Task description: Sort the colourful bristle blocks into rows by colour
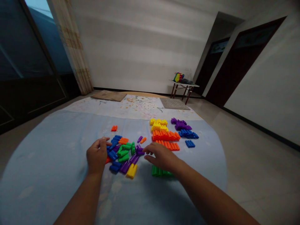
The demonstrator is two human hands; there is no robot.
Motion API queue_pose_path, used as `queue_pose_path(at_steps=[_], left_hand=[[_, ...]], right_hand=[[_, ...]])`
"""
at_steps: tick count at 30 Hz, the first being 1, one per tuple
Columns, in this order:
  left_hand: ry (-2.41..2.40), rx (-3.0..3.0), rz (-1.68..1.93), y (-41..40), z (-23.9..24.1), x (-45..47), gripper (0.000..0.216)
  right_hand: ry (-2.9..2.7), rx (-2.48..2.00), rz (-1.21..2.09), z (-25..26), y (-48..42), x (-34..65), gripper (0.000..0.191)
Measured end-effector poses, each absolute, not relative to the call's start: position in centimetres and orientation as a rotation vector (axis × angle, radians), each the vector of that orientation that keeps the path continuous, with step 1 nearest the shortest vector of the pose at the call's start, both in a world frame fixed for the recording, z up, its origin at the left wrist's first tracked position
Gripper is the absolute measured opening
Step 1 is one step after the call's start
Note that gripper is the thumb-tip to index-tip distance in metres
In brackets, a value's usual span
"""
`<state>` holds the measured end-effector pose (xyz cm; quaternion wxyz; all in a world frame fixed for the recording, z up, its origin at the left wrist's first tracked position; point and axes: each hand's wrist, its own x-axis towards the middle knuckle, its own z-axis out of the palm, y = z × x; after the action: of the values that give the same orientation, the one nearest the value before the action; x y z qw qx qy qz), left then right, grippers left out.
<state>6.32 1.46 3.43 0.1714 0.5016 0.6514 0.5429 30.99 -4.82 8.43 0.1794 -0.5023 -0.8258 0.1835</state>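
A mixed pile of small coloured plastic pieces (pixel 123 153) lies on a light blue cloth (pixel 51 165) spread on the floor. My left hand (pixel 97 155) rests at the pile's left edge, fingers curled over blue pieces; what they hold is hidden. My right hand (pixel 161 156) hovers at the pile's right edge with fingers stretched out toward purple pieces (pixel 140 150), holding nothing. A row of green pieces (pixel 157 171) lies under my right wrist. Sorted rows sit beyond: orange (pixel 166 136), yellow (pixel 159 124), purple (pixel 180 124), blue (pixel 188 134).
A lone orange piece (pixel 114 128) lies apart at the upper left. A patterned white sheet (pixel 133 107) and brown mats lie further back. A small table (pixel 183 86) with a colourful bag stands by the far wall. Bare tiled floor runs along the right.
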Motion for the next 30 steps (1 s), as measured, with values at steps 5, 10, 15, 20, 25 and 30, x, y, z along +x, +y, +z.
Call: queue_pose_path(at_steps=[5, 10, 15, 20, 25, 30], left_hand=[[1.848, 1.413, 1.542, 1.7, 3.1, 6.0, 0.036], [1.828, 1.41, 1.552, 1.8, 2.8, 5.9, 0.038], [1.827, 1.394, 1.564, 1.8, 2.8, 5.9, 0.039], [1.814, 1.399, 1.586, 1.9, 2.8, 6.0, 0.037], [1.812, 1.392, 1.591, 2.0, 2.6, 5.9, 0.037], [1.827, 1.394, 1.592, 1.9, 2.4, 5.8, 0.037]], right_hand=[[-2.596, -1.188, 0.304, 7.8, -3.2, 25.3, 0.024], [-2.636, -1.26, 0.152, 7.4, -1.8, 22.3, 0.024], [-2.711, -1.383, 0.1, 6.6, -0.9, 21.4, 0.02], [-2.526, -1.392, 0.23, 7.1, -1.6, 22.6, 0.02], [-2.116, -1.35, 0.741, 7.7, -3.9, 24.9, 0.026], [-1.957, -1.37, 0.901, 6.5, -4.8, 26.0, 0.029]])
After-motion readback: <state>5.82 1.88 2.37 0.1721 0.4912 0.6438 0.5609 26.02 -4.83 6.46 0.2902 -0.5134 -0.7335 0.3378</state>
